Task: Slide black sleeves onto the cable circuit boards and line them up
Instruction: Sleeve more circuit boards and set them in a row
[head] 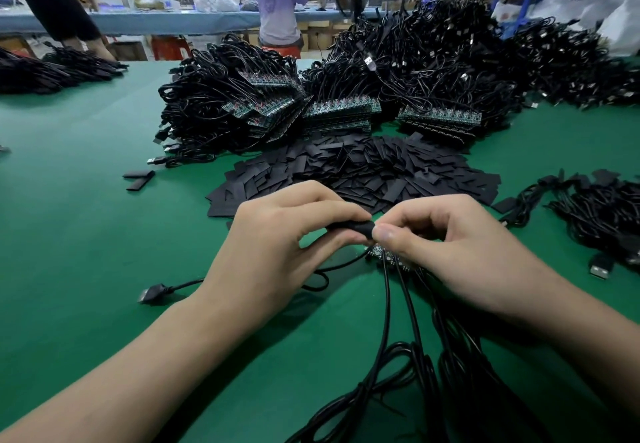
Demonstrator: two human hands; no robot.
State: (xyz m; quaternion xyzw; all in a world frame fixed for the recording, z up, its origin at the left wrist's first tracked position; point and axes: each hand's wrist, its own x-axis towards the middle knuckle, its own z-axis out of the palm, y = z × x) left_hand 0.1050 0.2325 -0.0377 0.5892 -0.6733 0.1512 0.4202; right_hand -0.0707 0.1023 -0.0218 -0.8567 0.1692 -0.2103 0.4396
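Two sets of fingertips meet just above the green table (86, 220), near the middle. The left hand (277, 248) pinches a black sleeve (353, 228) between thumb and forefinger, the other fingers curled below it. The sleeve lies roughly level, and its right end touches the thumb tip of the right hand (450, 252). That hand's fingers are curled tight and grip a small bunch of circuit boards (382, 257), of which only a corner shows under the thumb. Whether a board has entered the sleeve cannot be told.

Several black cables (408, 307) drop from those boards and run toward the near edge, where they loop and tangle. One cable curves left under the left wrist to a flat plug (152, 294) lying on the table.

Just beyond the hands spreads a pile of loose sleeves (367, 168), flat black strips lying every way. Two stray sleeves (139, 179) lie apart to the left. Farther back stand stacked boards (341, 110) in rows, their wires heaped behind them in a big black mound (433, 54). At the right, near the edge, sits another cable bundle (599, 217).

At the far side, a person in a lilac shirt (280, 2) faces a blue bench (156, 21), and another person (55, 2) stands at the far left.
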